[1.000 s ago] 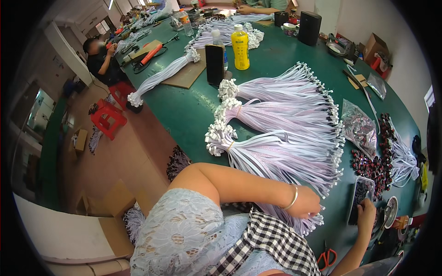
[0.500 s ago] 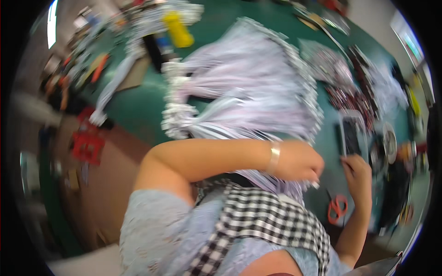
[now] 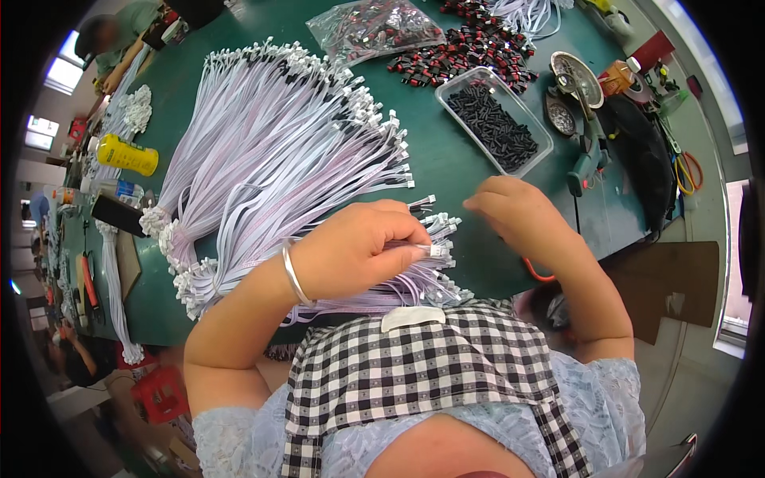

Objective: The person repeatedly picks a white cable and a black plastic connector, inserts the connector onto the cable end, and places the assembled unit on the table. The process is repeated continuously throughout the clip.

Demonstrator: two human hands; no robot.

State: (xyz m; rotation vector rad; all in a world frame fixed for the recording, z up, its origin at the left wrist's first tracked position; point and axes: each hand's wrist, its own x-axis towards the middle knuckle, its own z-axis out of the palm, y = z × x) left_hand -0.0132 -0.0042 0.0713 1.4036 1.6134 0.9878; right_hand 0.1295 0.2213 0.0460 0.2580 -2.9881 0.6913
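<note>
A large fan of white ribbon cables with white plug ends lies over the green table. My left hand, a bangle on its wrist, is closed in a pinch on a white connector at a cable's end. Level with it to the right, my right hand hovers apart from the cables, its fingers bent together. Whether a small piece sits in those fingertips is hidden. Just beyond the right hand stands a clear plastic box of small black tube-like pieces. Scissors with an orange handle are partly covered by my right forearm.
Red and black connectors are heaped behind the box, beside a clear bag of parts. To the right are a metal bowl and a green-handled tool. A yellow bottle lies left. Another person sits far left.
My right hand has left the box's near edge and come toward my left hand. The view has swung and sharpened. My left hand stays closed near the cable ends.
</note>
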